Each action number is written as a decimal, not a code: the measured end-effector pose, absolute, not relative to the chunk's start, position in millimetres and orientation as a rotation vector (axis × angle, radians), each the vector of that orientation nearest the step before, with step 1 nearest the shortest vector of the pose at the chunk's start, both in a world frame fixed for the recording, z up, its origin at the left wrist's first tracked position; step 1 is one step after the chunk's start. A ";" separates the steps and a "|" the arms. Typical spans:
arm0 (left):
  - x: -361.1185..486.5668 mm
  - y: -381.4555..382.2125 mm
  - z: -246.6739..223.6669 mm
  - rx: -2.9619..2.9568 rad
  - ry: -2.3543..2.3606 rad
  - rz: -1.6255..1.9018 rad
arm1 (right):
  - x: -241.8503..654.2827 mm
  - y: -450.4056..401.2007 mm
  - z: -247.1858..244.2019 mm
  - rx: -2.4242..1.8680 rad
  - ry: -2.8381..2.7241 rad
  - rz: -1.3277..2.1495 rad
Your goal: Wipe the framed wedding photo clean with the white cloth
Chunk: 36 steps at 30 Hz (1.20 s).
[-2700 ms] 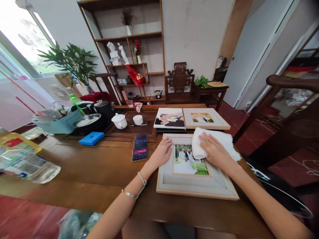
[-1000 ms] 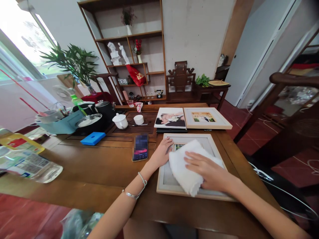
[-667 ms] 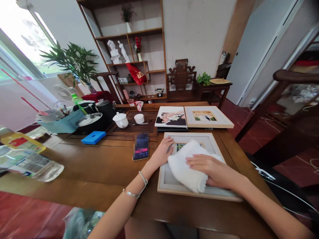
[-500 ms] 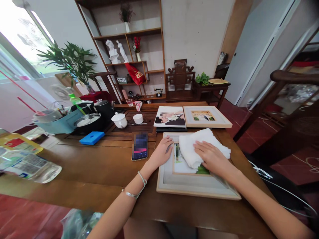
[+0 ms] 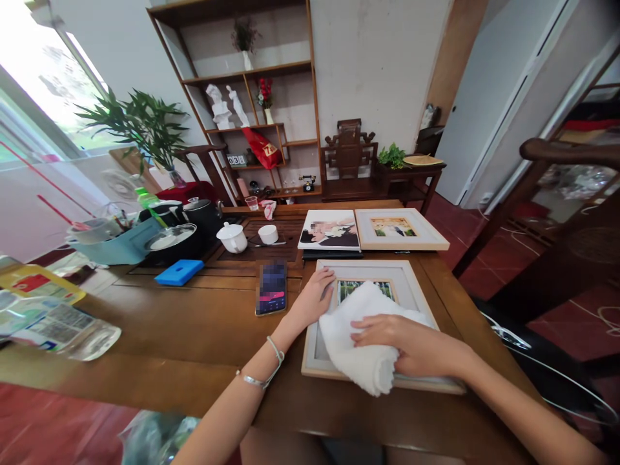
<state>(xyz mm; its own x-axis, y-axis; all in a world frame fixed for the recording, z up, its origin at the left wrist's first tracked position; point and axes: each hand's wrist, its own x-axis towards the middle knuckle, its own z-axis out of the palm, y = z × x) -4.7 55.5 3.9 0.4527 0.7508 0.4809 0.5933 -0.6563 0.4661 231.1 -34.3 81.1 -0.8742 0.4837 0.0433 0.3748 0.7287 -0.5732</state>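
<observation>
A picture frame (image 5: 407,274) with a pale wooden rim and a wide grey mat lies flat on the table in front of me. My left hand (image 5: 314,297) holds its left edge, fingers over the rim and thumb apart. On the frame's lower half is a white towel (image 5: 356,336), bunched and hanging over the near edge. My right hand (image 5: 402,339) is closed on this towel, pressing it to the frame. Most of the green picture inside is covered by the towel; only its upper strip shows.
Beyond the frame lie a photo panel (image 5: 329,230) and a second framed picture (image 5: 426,229). To the left are a phone (image 5: 271,289), a blue block (image 5: 179,272), a white lidded cup (image 5: 232,238), a small white bowl (image 5: 268,234) and a clear bottle (image 5: 97,336). A wooden chair (image 5: 547,226) stands right.
My right hand has drawn the towel from the frame's upper right toward me and to the left, uncovering the picture's top. The left hand stays at the left edge.
</observation>
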 end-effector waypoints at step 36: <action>-2.2 55.0 2.9 2.431 1.235 0.976 | 226.5 -30.1 60.6 -0.961 -2.749 0.356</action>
